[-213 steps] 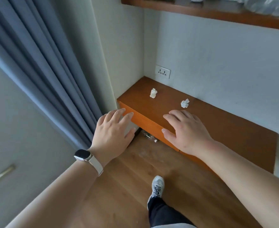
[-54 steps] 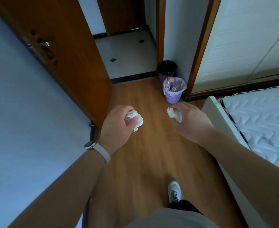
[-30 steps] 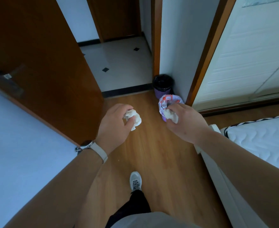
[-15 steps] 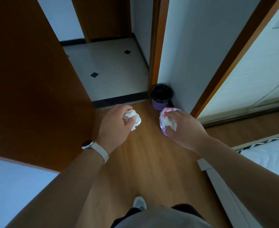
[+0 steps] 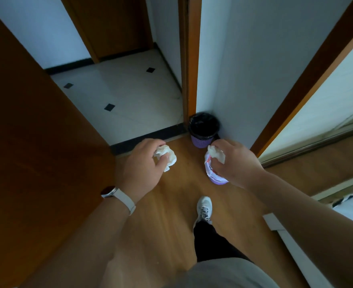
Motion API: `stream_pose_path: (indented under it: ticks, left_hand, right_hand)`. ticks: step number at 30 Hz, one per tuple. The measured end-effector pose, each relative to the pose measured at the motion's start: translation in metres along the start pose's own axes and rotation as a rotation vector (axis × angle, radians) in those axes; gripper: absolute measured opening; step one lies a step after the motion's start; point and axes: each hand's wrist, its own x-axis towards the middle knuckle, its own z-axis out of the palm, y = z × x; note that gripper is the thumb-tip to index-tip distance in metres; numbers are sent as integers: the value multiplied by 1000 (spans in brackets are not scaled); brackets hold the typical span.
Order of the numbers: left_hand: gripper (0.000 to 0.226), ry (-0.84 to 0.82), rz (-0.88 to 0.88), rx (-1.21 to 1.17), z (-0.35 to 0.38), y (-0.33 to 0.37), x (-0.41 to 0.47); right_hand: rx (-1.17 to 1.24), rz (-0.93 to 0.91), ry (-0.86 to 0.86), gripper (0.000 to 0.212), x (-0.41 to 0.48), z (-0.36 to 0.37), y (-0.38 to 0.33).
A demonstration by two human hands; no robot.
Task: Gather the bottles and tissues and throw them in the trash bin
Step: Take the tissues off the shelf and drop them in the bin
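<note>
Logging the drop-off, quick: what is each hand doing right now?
Left hand: fingers curled round a crumpled tissue.
Right hand: pinching a second tissue.

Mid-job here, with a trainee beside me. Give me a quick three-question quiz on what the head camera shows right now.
1. True or false: the left hand holds a bottle.
2. Which bin does the right hand partly hide from view? A) black-lined bin B) pale-lined bin
3. Fill in: each hand grips a crumpled ____.
Key: 1 false; 2 B; 3 tissue.
</note>
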Motion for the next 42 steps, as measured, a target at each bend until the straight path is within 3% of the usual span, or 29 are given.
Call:
stream_pose_path:
  ticks: [12,21,28,42]
  left_hand:
    - [31,-83,90,-28,57,8,233]
    - [29,-165,115,-57,86,-2,328]
    - [28,-250,210,-80,109,-37,400]
    - [23,-510,477,-131,165,-148,608]
  right_hand:
    - [137,71,-31,32,212,-22,66]
    - [120,180,19,38,280,-24,99]
    - [98,290,20,38,334,-2,106]
    - [38,698,18,37,463,47,70]
